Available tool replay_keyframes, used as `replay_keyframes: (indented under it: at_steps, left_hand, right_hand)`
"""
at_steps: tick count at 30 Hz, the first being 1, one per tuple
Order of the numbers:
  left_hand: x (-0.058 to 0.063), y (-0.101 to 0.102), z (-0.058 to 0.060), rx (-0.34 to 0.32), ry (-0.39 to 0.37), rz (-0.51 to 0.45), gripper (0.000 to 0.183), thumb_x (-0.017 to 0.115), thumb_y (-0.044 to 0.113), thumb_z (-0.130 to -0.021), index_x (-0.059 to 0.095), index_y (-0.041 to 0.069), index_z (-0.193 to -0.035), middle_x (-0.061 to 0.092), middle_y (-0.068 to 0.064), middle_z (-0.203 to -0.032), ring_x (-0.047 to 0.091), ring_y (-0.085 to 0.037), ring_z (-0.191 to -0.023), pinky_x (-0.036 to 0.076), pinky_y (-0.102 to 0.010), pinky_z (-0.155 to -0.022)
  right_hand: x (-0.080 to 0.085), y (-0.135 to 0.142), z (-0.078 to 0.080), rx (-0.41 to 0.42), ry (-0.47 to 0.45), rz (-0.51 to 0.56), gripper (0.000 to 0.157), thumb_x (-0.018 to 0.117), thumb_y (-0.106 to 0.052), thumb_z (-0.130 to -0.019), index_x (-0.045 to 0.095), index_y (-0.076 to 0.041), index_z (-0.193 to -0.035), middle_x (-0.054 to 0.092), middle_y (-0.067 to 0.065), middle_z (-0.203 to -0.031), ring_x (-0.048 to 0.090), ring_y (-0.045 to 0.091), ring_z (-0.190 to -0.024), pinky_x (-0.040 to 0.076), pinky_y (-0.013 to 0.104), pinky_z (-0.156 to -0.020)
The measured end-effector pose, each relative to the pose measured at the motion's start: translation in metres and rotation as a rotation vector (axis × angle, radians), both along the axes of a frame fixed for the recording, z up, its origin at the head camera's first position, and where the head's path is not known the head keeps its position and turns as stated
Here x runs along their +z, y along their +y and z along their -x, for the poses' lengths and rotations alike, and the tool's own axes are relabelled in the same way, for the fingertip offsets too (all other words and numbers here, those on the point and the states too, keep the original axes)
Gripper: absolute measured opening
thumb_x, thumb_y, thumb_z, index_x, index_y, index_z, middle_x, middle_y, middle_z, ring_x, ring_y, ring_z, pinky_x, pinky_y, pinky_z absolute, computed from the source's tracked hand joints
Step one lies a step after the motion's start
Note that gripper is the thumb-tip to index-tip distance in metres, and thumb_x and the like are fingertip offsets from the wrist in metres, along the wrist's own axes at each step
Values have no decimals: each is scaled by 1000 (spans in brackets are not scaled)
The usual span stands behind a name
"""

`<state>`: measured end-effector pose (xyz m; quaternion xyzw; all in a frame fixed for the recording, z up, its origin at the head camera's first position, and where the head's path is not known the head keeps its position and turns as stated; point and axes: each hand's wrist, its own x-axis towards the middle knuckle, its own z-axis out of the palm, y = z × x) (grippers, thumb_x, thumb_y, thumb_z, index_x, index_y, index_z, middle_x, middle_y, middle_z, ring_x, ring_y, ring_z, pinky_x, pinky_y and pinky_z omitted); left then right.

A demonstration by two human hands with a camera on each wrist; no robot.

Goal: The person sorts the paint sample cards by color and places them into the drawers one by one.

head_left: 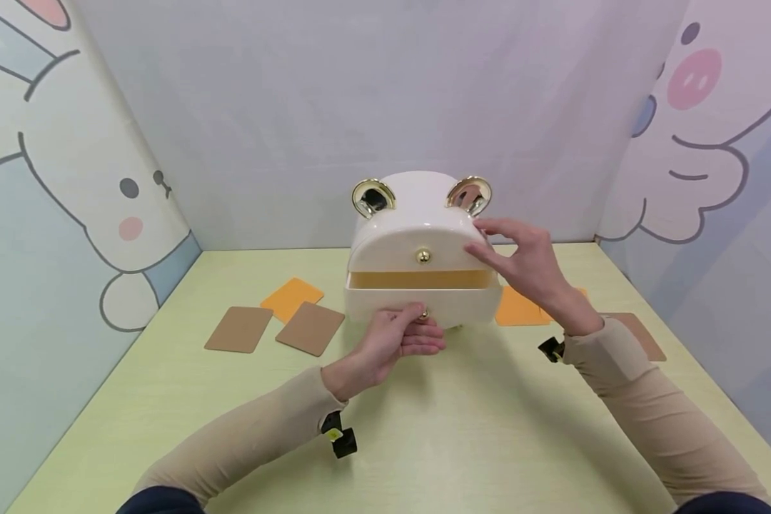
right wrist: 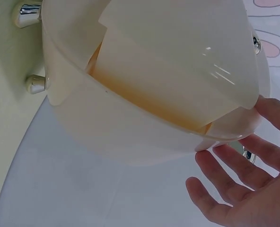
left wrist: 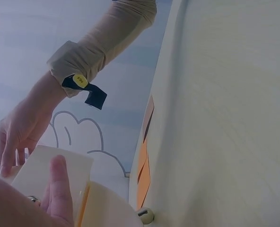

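Note:
A white drawer box (head_left: 417, 239) with two gold-rimmed ears stands on the table, its lower drawer (head_left: 385, 301) pulled partly out. My left hand (head_left: 392, 339) is at that drawer's front, thumb and forefinger pinching its small gold knob (head_left: 424, 314). In the left wrist view, one finger (left wrist: 60, 184) of this hand lies along the drawer front. My right hand (head_left: 530, 264) holds the box's upper right corner. The right wrist view shows its thumb (right wrist: 270, 109) at the front and fingertips on the side of the white body (right wrist: 130, 137).
Brown cards (head_left: 239, 330) and an orange card (head_left: 293, 298) lie left of the box. To its right are orange cards (head_left: 520, 308) and a brown card (head_left: 642, 335), partly behind my right arm. Cartoon-printed walls (head_left: 128, 143) enclose the table (head_left: 462, 457).

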<state>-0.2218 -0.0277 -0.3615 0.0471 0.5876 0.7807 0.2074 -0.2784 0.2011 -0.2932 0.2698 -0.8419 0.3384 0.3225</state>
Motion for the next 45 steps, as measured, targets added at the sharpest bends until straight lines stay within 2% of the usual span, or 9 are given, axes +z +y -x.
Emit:
replay_keyframes:
  at_steps: [10,22,24,33,37,45]
  left_hand:
    - [-3,1,-14,-22,-4,5,42,51,27,-100,57,-13,-111,74,-12,-87,74,-19,-76,59,-37,-80]
    - [-3,1,-33,-27,-11,1,40,54,26,-98,61,-12,-105,74,-12,-86,73,-20,-75,59,-37,-79]
    - [-3,1,-36,-27,-14,0,37,54,27,-98,62,-9,-102,74,-13,-87,73,-20,-75,59,-37,-79]
    - [-2,0,-48,-28,-29,2,37,56,26,-96,62,-11,-101,74,-16,-87,73,-20,-74,59,-38,-77]
    - [-2,0,-52,-22,-27,-2,34,56,24,-96,63,-9,-98,74,-15,-85,73,-20,-73,60,-38,-77]
    - [-3,-1,-57,-27,6,-5,36,56,24,-96,61,-11,-99,73,-15,-84,73,-19,-72,60,-38,-76]
  right_hand:
    - [-2,2,1,-5,-8,1,37,80,-15,-78,71,-8,-113,73,10,-106,69,24,-95,48,19,-85]
    - [0,2,1,12,2,9,38,81,-13,-77,71,-7,-114,73,12,-107,69,27,-99,42,8,-85]
    - [0,2,1,12,3,6,39,80,-13,-77,71,-7,-114,73,12,-107,69,27,-100,43,9,-85]
    - [-1,1,1,13,3,9,38,80,-14,-78,71,-7,-114,73,13,-108,69,27,-100,44,11,-86]
    - [-1,1,1,11,-3,15,38,80,-14,-78,71,-7,-115,73,12,-108,69,27,-101,43,10,-87]
    - [-1,1,0,18,1,28,38,80,-12,-78,71,-8,-114,73,13,-108,69,28,-100,41,7,-87]
